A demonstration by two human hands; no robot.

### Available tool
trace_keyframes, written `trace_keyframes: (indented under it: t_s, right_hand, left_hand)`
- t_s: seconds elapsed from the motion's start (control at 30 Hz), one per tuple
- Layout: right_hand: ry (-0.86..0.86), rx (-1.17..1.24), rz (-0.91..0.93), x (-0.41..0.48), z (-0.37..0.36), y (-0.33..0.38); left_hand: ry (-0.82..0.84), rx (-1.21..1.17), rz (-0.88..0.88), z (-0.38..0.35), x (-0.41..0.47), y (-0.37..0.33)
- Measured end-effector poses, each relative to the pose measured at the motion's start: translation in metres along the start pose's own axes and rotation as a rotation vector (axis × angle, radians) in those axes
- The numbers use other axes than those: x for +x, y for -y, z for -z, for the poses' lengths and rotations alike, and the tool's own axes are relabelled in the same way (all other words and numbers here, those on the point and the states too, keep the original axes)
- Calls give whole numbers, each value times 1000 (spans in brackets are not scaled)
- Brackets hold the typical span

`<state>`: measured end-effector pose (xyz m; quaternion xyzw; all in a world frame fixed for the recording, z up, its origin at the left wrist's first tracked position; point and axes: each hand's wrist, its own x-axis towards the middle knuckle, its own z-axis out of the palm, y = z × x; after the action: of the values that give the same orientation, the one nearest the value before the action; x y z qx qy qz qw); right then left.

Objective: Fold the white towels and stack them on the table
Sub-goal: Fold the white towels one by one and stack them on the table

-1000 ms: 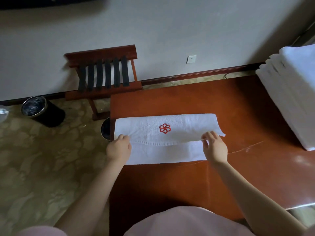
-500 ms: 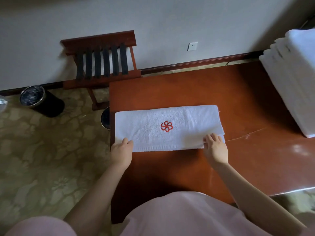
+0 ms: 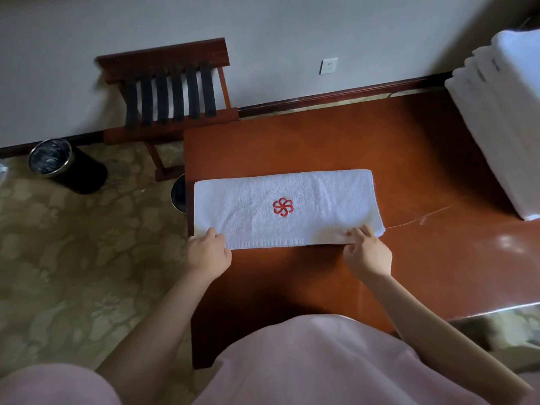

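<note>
A white towel [image 3: 306,209] with a red flower emblem lies folded into a long strip on the reddish-brown table [image 3: 409,159]. My left hand [image 3: 209,252] pinches the towel's near left corner. My right hand [image 3: 368,252] grips the near edge close to the right corner, fingers on the cloth. A tall stack of folded white towels [image 3: 502,135] stands at the table's right end.
A wooden luggage rack [image 3: 172,95] with black straps stands against the wall behind the table's left end. A black bin [image 3: 67,165] sits on the patterned carpet at left, and a second bin [image 3: 178,192] peeks from under the table edge.
The upper layer of the towel was brought down toward me over the lower part, so the towel now lies as one narrower strip. Both hands followed to its near edge.
</note>
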<state>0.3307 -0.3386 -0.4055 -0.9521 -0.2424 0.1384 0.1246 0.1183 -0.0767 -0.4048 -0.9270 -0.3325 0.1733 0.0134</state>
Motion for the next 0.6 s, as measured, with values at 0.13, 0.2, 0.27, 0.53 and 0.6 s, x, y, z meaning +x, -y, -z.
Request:
trace_keyframes:
  t_s: [0.13, 0.2, 0.27, 0.53, 0.6]
  right_hand:
    - [-6, 29, 2, 5, 3, 13]
    - [-26, 59, 78, 12, 5, 26]
    - [-29, 86, 187, 25, 5, 40]
    - [166, -65, 381, 91, -27, 63]
    - [186, -117, 436, 99, -33, 57]
  left_hand:
    - [-128, -83, -50, 16, 11, -14]
    - [-119, -102, -100, 24, 25, -26]
    - [-85, -131, -133, 32, 42, -37]
    - [100, -246, -199, 29, 93, -51]
    - [121, -254, -221, 18, 98, -51]
